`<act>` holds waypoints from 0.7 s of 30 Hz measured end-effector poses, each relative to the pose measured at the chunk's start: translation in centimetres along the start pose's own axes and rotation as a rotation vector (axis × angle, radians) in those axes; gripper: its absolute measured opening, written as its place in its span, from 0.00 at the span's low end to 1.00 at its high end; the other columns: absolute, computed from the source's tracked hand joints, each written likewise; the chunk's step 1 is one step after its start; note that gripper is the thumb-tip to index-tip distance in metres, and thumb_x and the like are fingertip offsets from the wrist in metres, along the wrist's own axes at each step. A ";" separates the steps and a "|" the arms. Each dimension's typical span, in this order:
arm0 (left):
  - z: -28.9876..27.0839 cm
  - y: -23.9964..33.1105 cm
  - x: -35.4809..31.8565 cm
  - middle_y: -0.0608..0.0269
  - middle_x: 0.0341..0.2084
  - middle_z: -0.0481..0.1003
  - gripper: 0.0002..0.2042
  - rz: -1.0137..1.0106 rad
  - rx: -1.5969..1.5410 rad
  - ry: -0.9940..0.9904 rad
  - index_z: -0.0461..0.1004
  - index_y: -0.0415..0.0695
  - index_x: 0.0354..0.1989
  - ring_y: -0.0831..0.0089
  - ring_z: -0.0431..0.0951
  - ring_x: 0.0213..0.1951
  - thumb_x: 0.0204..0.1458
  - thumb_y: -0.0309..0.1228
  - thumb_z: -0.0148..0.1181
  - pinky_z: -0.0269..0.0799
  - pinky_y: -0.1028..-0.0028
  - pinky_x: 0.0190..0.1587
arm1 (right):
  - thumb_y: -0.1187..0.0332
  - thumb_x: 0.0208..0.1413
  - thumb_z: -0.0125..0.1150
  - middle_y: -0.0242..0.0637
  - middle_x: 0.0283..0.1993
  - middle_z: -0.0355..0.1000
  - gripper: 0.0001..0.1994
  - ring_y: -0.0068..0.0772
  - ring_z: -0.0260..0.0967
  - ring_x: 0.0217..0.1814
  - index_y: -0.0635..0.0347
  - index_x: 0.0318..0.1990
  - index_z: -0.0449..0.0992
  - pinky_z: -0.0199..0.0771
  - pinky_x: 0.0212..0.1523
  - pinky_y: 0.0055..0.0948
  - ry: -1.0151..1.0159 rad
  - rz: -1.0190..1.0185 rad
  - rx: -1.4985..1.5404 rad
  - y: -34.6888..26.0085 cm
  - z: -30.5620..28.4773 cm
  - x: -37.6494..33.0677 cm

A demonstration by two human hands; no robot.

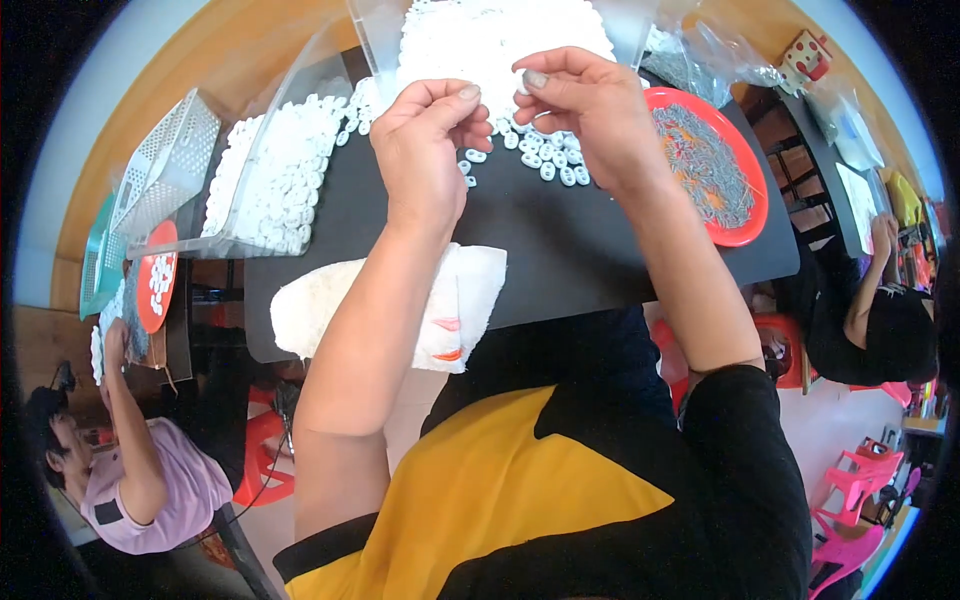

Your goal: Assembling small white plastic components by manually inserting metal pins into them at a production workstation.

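Note:
Above the dark table, my left hand (430,130) is raised with thumb and forefinger pressed together; whatever they pinch is hidden or too small to make out. To its right, a small white plastic piece (522,82) is pinched between the thumb and forefinger of my right hand (590,112). Loose white oval pieces with holes (545,152) lie on the table beneath and between both hands. Just beyond them stands a clear bin heaped with white pieces (500,35). Right of my right forearm, a red plate (745,160) carries many thin grey metal pins (700,165).
A second clear bin of white pieces (270,180) stands at the left, beside a white perforated basket (170,160). A folded white cloth (465,300) lies at the near edge under my left forearm. Clear plastic bags (710,60) sit at the back right. Other people work at both sides.

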State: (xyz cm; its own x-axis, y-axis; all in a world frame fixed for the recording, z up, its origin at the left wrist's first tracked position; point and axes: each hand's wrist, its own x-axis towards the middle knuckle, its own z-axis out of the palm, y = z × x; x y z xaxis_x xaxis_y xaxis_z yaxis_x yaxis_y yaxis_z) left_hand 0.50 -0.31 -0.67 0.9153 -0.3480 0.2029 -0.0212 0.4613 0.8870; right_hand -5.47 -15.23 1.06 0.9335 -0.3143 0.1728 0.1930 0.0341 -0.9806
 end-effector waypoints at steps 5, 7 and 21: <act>0.6 0.0 -0.6 0.58 0.22 0.73 0.05 0.039 0.086 -0.030 0.73 0.34 0.32 0.72 0.73 0.24 0.50 0.24 0.58 0.69 0.74 0.25 | 0.71 0.58 0.57 0.39 0.34 0.76 0.10 0.25 0.75 0.34 0.65 0.44 0.75 0.73 0.33 0.18 -0.013 0.020 0.138 1.6 0.0 -0.5; 0.7 -0.2 -0.6 0.59 0.22 0.73 0.05 0.053 0.091 -0.038 0.73 0.34 0.32 0.73 0.73 0.23 0.49 0.24 0.58 0.69 0.75 0.24 | 0.71 0.57 0.57 0.39 0.34 0.76 0.10 0.25 0.76 0.34 0.66 0.45 0.75 0.73 0.33 0.18 -0.013 0.007 0.149 1.5 0.1 -0.5; 0.7 -0.2 -0.8 0.61 0.21 0.74 0.03 0.078 0.145 0.010 0.74 0.35 0.29 0.79 0.73 0.21 0.49 0.23 0.56 0.68 0.81 0.21 | 0.72 0.56 0.58 0.36 0.32 0.76 0.10 0.22 0.75 0.32 0.66 0.43 0.76 0.71 0.32 0.17 0.011 -0.098 0.060 1.5 0.9 -1.1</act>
State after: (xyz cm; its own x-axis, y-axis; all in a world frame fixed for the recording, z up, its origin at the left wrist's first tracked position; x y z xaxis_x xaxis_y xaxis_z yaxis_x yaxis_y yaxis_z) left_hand -0.51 -0.70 -0.71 0.9127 -0.3068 0.2699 -0.1495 0.3642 0.9193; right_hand -5.90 -14.02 -0.50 0.9058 -0.3294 0.2665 0.3016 0.0593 -0.9516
